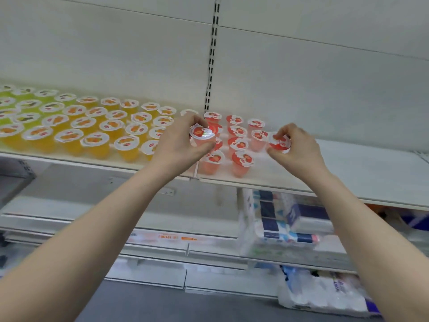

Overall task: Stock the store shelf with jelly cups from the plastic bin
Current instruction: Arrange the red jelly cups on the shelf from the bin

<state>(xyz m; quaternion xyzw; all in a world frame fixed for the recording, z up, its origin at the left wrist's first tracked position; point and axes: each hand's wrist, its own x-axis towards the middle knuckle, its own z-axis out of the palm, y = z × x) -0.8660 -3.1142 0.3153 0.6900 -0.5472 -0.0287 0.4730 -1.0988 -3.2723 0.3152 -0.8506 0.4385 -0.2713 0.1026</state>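
Observation:
My left hand (180,145) grips a pink strawberry jelly cup (202,138) just above the white shelf (348,173), over the left column of red cups. My right hand (297,147) pinches a second strawberry cup (279,142) by its lid at the right end of the red group. Several strawberry cups (240,156) stand in rows on the shelf between my hands. The plastic bin is out of view.
Orange jelly cups (95,142) fill the shelf left of my left hand, with green ones (14,98) at the far left. The shelf is bare to the right of my right hand. Lower shelves hold tissue packs (285,219). A slotted upright (212,54) runs up the back wall.

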